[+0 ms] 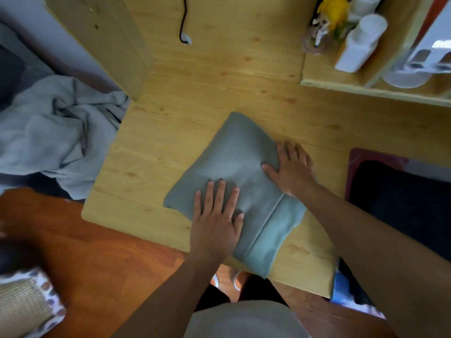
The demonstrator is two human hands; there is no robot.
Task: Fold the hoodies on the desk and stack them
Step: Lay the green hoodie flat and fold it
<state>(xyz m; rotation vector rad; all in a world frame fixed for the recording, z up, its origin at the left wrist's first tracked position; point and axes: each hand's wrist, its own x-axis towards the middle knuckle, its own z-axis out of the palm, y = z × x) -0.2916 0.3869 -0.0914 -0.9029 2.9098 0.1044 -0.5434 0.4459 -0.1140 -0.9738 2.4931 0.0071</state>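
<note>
The pale wooden tabletop [156,147] carries a folded grey-green hoodie [240,164] near its front edge, lying flat and turned at an angle to that edge. A black cable [183,23] lies on the wood at the far side. At the tabletop's left edge a crumpled light grey hoodie [56,132] spills over the side. Orange-brown floor [109,254] shows below.
</note>
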